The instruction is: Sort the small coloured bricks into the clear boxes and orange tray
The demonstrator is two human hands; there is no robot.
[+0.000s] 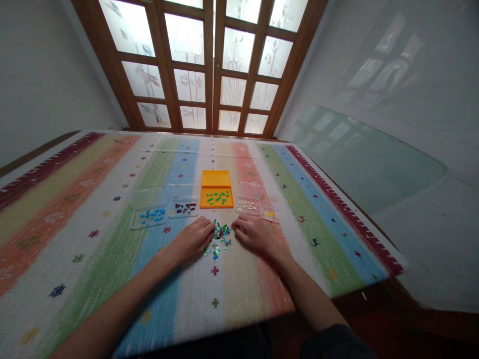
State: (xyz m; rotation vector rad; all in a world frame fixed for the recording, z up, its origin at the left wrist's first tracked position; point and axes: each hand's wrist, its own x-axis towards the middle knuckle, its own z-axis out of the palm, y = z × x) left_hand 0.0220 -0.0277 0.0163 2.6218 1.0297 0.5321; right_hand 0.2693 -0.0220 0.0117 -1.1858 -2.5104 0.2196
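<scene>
A small heap of mixed coloured pieces (220, 238) lies on the striped tablecloth (93, 239) between my hands. My left hand (194, 239) rests on the cloth at the heap's left edge, fingers curled and touching the pieces. My right hand (254, 233) lies at the heap's right edge, fingers curled under, knuckles up. Whether either hand holds a piece is hidden. Behind the heap stands a row of boxes: a clear one with blue pieces (148, 217), a clear one with dark pieces (183, 207), an orange one with green pieces (216, 198), a clear one with white pieces (247, 205), and a small one with yellow pieces (269, 214).
The table's right edge (359, 219) runs diagonally beside a glass sheet (359, 164) leaning on the wall. Wooden-framed frosted doors (209, 65) stand behind the table. The orange box's lid (216, 178) lies open behind it.
</scene>
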